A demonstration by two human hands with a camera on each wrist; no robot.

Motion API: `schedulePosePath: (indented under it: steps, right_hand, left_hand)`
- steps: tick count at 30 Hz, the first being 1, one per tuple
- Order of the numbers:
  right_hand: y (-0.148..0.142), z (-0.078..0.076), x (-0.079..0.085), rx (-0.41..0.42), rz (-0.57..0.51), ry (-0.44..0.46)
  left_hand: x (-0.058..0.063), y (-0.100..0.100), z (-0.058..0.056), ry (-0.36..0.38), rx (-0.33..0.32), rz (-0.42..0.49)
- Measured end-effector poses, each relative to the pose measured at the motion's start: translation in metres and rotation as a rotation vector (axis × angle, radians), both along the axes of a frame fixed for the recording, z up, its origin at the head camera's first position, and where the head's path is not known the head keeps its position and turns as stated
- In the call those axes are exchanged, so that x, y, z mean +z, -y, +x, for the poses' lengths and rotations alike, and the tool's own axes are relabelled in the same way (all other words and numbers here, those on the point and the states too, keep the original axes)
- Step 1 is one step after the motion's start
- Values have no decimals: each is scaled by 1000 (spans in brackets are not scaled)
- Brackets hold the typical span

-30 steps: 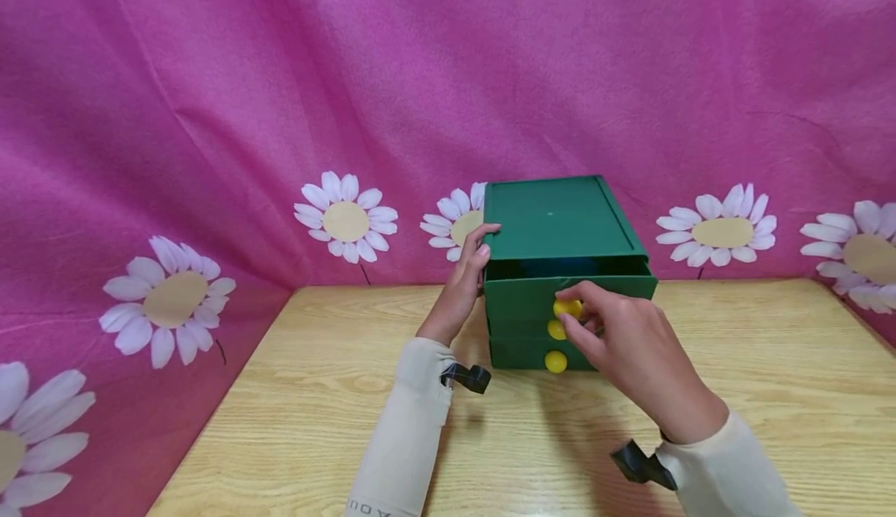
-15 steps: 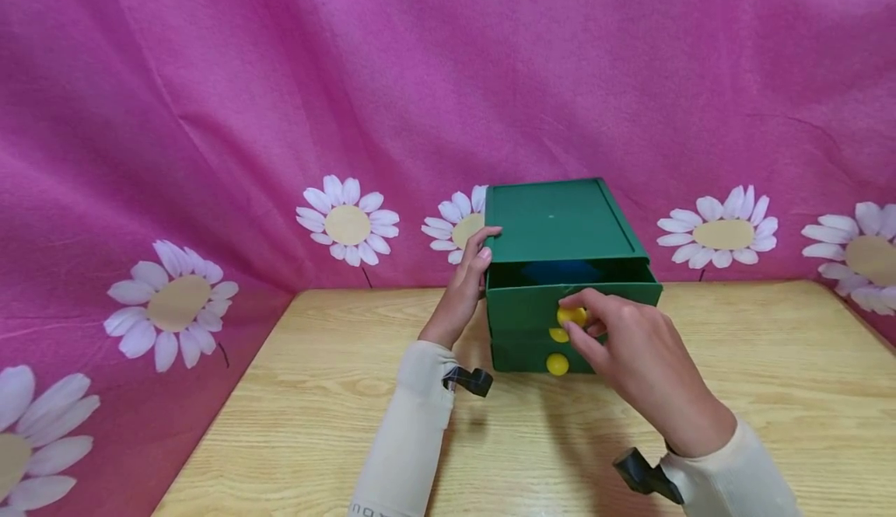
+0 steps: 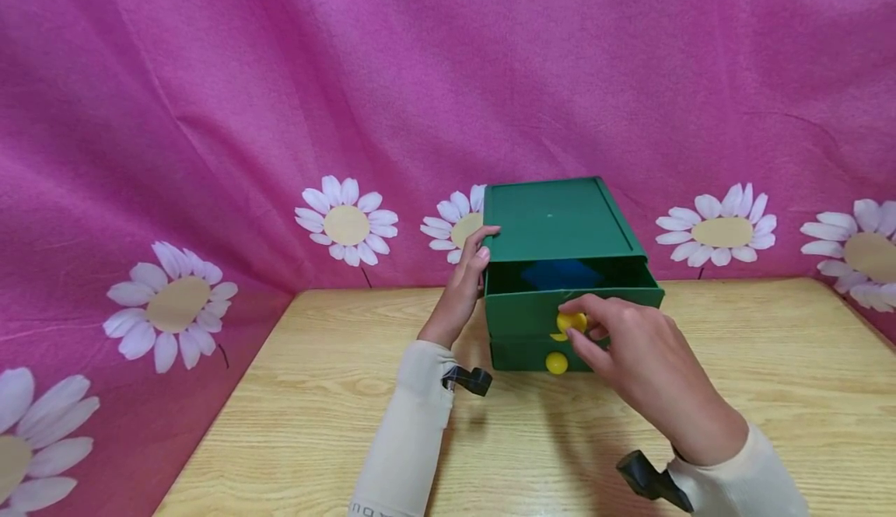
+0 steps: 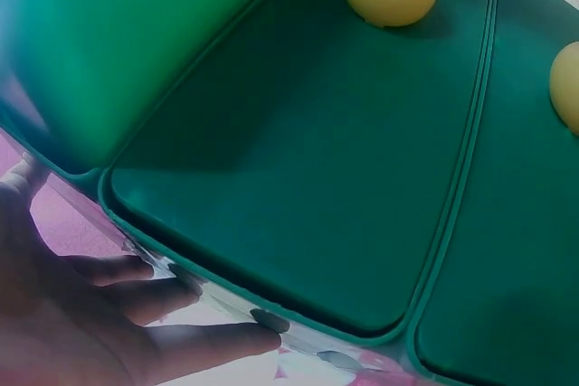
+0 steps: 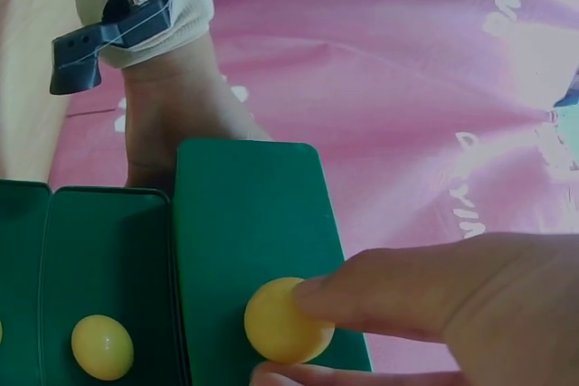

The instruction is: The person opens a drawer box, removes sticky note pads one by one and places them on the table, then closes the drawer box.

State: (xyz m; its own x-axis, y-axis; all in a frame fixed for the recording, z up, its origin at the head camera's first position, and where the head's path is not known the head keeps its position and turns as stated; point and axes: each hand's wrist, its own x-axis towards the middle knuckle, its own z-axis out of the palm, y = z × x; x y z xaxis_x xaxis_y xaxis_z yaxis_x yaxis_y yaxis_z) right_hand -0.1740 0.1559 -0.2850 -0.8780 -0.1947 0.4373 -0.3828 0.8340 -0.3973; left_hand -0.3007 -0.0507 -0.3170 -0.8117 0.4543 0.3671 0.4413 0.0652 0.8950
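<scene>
A green drawer cabinet [image 3: 560, 218] stands on the wooden table, its top drawer [image 3: 518, 313] pulled partway out. My right hand [image 3: 647, 361] pinches the yellow round knob [image 5: 280, 321] of that drawer between thumb and fingers. Against the cabinet's left side, my left hand [image 3: 458, 291] rests with a fingertip at the top edge; in the left wrist view its fingers [image 4: 217, 350] lie extended along the side. Something blue [image 3: 560, 274] shows inside the open drawer. Below, the two lower drawers are closed, with a middle knob [image 5: 102, 347] and a bottom knob [image 3: 556, 363].
The wooden table [image 3: 315, 424] extends on both sides of the cabinet. Close behind it hangs a pink cloth [image 3: 448, 74] printed with white daisies. Black camera mounts sit on the left wrist [image 3: 470, 380] and right wrist [image 3: 651, 480].
My right hand has drawn the top drawer further out toward me, and the blue thing inside has come into view. The left hand has stayed at the cabinet's side.
</scene>
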Motion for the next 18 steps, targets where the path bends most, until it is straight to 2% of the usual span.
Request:
schedulePosePath:
  steps: [18]
  right_hand:
    - [-2, 5, 4, 23, 19, 30]
  left_hand:
    - [0, 1, 0, 22, -10, 8]
